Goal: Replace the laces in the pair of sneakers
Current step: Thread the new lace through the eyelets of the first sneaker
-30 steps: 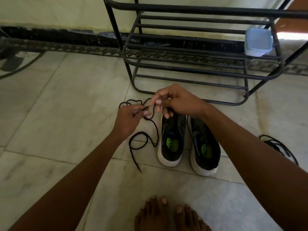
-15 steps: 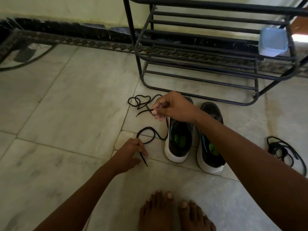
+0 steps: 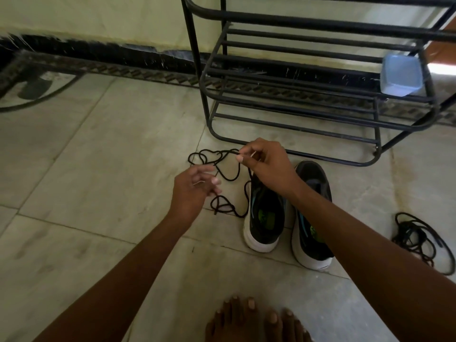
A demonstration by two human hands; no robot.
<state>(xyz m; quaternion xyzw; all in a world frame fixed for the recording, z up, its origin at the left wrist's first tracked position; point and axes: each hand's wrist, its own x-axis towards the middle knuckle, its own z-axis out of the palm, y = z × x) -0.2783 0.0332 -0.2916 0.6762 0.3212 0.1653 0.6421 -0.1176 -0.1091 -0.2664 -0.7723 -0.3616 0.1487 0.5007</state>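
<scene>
Two black sneakers with white soles stand side by side on the floor, the left sneaker point(image 3: 265, 218) and the right sneaker point(image 3: 315, 191), heels toward me. A black lace point(image 3: 230, 177) lies in loops on the tiles left of them and runs up to the left sneaker's front. My right hand point(image 3: 265, 164) pinches this lace between thumb and forefinger above that sneaker's toe. My left hand point(image 3: 193, 187) hovers left of it, blurred, fingers loosely spread, with the lace passing close by its fingertips. The left sneaker's toe is hidden by my right hand.
A second black lace point(image 3: 414, 236) lies bundled on the floor at the right. A black metal shoe rack point(image 3: 296, 124) stands just behind the sneakers, with a pale blue plastic container point(image 3: 399, 75) on a shelf. My bare feet point(image 3: 256, 322) are at the bottom edge.
My left hand went down to the lace end on the floor, then rose toward my right hand, leaving a loop on the tiles. My right hand kept pinching the lace.
</scene>
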